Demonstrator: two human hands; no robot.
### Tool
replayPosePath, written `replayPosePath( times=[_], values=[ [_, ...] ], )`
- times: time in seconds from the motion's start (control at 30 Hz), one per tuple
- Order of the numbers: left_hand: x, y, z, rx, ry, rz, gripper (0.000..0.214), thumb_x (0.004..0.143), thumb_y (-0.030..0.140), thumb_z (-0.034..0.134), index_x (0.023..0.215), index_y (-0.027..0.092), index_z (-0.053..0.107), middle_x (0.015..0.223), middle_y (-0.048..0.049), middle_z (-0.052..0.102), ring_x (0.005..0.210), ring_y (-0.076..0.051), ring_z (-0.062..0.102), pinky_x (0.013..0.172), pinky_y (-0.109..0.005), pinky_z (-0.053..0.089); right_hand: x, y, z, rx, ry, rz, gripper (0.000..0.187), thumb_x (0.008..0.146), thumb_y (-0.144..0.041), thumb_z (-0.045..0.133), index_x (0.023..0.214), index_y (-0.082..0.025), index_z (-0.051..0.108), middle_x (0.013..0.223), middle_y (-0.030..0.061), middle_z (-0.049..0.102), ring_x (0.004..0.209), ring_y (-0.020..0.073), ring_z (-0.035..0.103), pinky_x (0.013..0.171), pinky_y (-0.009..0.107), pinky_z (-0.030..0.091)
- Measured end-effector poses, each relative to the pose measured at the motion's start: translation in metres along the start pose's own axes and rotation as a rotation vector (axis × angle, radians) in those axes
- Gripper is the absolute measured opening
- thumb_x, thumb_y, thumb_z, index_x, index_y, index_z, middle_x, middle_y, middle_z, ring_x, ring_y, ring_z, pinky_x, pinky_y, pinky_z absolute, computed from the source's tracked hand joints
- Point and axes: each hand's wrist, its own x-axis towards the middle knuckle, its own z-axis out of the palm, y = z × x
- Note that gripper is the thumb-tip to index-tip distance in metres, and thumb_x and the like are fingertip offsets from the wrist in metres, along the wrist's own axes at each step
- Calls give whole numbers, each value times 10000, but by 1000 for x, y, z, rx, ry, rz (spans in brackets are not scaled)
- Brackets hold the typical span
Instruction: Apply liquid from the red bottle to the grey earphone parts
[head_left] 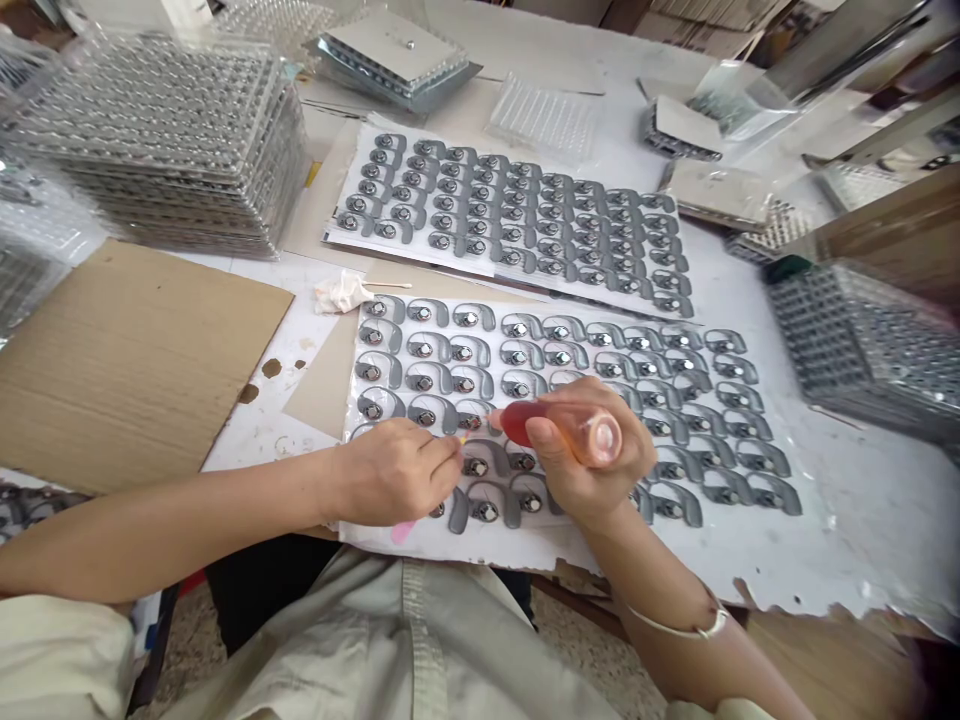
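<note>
My right hand (600, 450) is wrapped round a small squeeze bottle (555, 425) of reddish-orange liquid. Its narrow nozzle points left, over the near sheet of parts. Close to that nozzle, my left hand (401, 470) is closed in a pinch. A small yellowish tip shows at its fingertips, but what it belongs to is hidden. Under both hands lies a white sheet (450, 545) bearing rows of grey curved parts, each with a small round metal piece, such as this grey part (486, 505). A flat pink piece (403, 532) shows just below my left hand.
A second sheet of similar grey parts (517, 215) lies behind. Stacked clear plastic trays (172, 150) stand at the back left, near a cardboard sheet (142, 350). Crumpled tissue (341, 292) and a cotton swab (390, 286) lie between. More stacked trays (862, 350) stand right.
</note>
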Motion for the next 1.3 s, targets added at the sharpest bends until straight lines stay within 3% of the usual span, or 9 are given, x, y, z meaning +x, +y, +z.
replayPosePath(
  times=[0.23,0.53,0.9,1.07,1.3],
  values=[
    [1,0,0,-15,0,10,174,854,67,485,848,73,658,801,-107,718,558,-155,629,448,-269,503,0,-2,0,-8,-48,15,139,780,-201,702,863,-189,591,709,8,617,590,138,547,504,298,453],
    [1,0,-1,-29,-7,6,164,829,42,500,846,63,662,801,-111,717,552,-165,628,432,-279,494,3,-3,0,-30,-20,-7,127,779,-197,707,813,-184,585,689,0,617,566,129,542,516,296,433],
    [-1,0,0,-7,-9,-2,152,838,62,504,832,80,655,800,-101,713,556,-147,620,431,-260,477,2,-4,-4,-104,-46,-103,184,762,-137,708,845,-184,551,724,8,599,599,128,530,504,286,429],
    [-2,0,1,6,9,6,138,840,65,519,832,75,657,816,-105,714,565,-145,626,431,-256,480,-1,-3,-7,-57,-1,-53,232,761,-154,696,921,-214,540,736,-3,581,597,135,530,510,297,432],
    [-1,-1,0,6,15,10,153,868,67,495,843,83,645,831,-104,723,559,-139,638,435,-250,493,0,-1,-7,-43,9,-38,158,753,-174,706,791,-185,553,717,0,583,579,120,519,510,297,436]
  ],
)
